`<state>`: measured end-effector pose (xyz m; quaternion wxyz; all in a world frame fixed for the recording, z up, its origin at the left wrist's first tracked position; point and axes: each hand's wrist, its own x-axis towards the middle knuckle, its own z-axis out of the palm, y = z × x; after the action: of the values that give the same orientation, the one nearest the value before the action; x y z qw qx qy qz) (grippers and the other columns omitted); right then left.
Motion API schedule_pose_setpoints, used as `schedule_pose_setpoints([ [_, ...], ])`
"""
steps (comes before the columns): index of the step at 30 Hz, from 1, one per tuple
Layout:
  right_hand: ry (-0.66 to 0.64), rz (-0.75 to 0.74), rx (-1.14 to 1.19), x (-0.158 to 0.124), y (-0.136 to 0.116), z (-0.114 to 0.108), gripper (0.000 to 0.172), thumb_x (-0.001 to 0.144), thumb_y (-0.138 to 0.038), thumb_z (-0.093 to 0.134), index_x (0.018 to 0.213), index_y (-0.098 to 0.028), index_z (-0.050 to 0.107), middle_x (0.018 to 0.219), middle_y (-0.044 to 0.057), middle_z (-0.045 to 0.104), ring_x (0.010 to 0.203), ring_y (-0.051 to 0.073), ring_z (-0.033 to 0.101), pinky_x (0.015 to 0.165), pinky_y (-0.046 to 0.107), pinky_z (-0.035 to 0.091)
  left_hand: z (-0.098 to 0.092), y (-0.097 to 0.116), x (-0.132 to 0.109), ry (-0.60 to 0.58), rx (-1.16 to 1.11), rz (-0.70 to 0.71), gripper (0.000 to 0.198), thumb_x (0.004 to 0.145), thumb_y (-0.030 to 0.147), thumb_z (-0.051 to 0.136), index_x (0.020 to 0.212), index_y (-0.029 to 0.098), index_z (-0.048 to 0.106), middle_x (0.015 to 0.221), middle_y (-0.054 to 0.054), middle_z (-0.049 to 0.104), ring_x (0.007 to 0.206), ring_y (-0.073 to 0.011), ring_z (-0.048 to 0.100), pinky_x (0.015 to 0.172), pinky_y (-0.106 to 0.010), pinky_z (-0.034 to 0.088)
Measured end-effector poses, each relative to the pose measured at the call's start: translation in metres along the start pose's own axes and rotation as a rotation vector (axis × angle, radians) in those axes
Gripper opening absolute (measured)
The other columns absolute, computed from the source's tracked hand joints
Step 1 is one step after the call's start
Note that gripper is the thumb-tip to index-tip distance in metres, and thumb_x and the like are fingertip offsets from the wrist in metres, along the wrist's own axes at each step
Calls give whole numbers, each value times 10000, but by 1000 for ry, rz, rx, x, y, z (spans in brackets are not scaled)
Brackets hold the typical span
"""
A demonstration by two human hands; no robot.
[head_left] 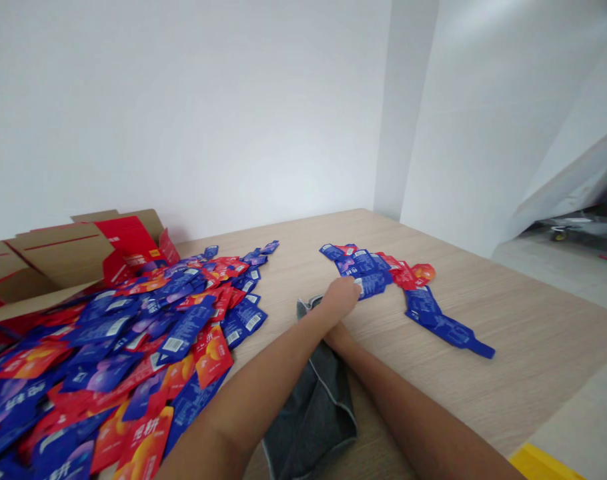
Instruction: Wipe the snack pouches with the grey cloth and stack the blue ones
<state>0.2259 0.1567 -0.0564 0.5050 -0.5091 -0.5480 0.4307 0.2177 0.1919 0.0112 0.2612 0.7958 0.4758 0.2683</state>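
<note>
My left hand (342,297) reaches across the front of my right wrist, its fingers closed at the end of a blue packet (376,285). My right hand (337,335) is mostly hidden behind my left forearm, beside a dark grey cloth (328,407) with pale stitched edges. The cloth lies under and between my forearms, and its far end (302,309) shows past my left arm. Whether the right fingers grip it is hidden. Beyond my left hand lies a small group of blue and red packets, with a red packet (423,272) at its right side.
A large heap of blue and red packets (183,340) spreads over the left of the wooden table (293,260). Behind it stands an open red cardboard box (128,240). More blue packets (451,330) trail to the right. A white wall (233,120) closes the back.
</note>
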Motion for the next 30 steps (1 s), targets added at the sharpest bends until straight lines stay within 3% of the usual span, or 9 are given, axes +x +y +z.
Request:
schedule_pose_setpoints([
  [3, -34, 25, 40, -5, -7, -4, 309, 768, -421, 517, 935, -200, 653, 949, 69, 681, 994, 239, 581, 890, 376, 433, -36, -18, -14, 85, -207, -71, 169, 798, 228, 412, 694, 179, 536, 574, -30, 602, 539, -182, 609, 532, -280, 464],
  [7, 5, 202, 309, -10, -21, -6, 482, 807, -563, 419, 1021, -186, 629, 934, 60, 684, 965, 213, 605, 886, 356, 442, -71, -42, -44, 273, -452, -112, 238, 836, 286, 294, 847, 161, 496, 627, -47, 619, 599, -191, 643, 529, -286, 487],
  [10, -79, 309, 571, -14, -30, -3, 579, 836, -619, 302, 1004, -182, 642, 803, 62, 693, 823, 212, 647, 769, 332, 491, -75, -56, -69, 383, -580, -129, 268, 830, 345, 304, 876, 146, 478, 669, -62, 629, 649, -203, 656, 558, -302, 505],
  [12, -130, 331, 653, -15, -32, -1, 581, 837, -622, 301, 988, -181, 649, 711, 53, 684, 721, 211, 653, 671, 320, 505, -68, -62, -84, 389, -687, -160, 257, 805, 376, 359, 835, 154, 484, 650, -43, 626, 629, -197, 653, 557, -300, 512],
  [17, -158, 374, 557, -19, -26, 2, 547, 766, -646, 446, 850, -151, 662, 585, 49, 648, 503, 175, 590, 486, 280, 463, -49, -67, -103, 261, -787, -210, 219, 735, 386, 498, 746, 169, 519, 542, 19, 586, 470, -155, 584, 411, -242, 453],
  [22, -208, 276, 396, -22, -25, 0, 469, 708, -627, 551, 625, -169, 614, 485, 22, 594, 440, 146, 544, 466, 261, 439, -46, -75, -107, 105, -680, -272, 285, 746, 468, 514, 704, 187, 489, 479, 50, 542, 346, -92, 467, 323, -187, 345],
  [25, -199, 287, 422, -20, -23, -1, 442, 711, -608, 560, 676, -172, 619, 520, 28, 621, 465, 161, 570, 500, 282, 460, -48, -79, -111, -84, -598, -324, 308, 773, 468, 481, 631, 195, 474, 392, 66, 481, 276, -73, 387, 292, -175, 290],
  [28, -20, 314, 497, -16, -23, -4, 389, 689, -554, 614, 795, -180, 620, 584, 21, 650, 500, 171, 591, 513, 291, 473, -51, -79, -116, -386, -534, -319, 341, 741, 416, 538, 501, 180, 487, 368, 28, 499, 265, -76, 399, 298, -184, 309],
  [30, 31, 295, 514, -15, -24, -6, 373, 664, -518, 656, 815, -179, 612, 590, 12, 649, 496, 167, 588, 521, 293, 478, -55, -77, -119, -578, -489, -300, 357, 736, 391, 543, 457, 174, 494, 378, 19, 514, 280, -73, 420, 319, -180, 335],
])
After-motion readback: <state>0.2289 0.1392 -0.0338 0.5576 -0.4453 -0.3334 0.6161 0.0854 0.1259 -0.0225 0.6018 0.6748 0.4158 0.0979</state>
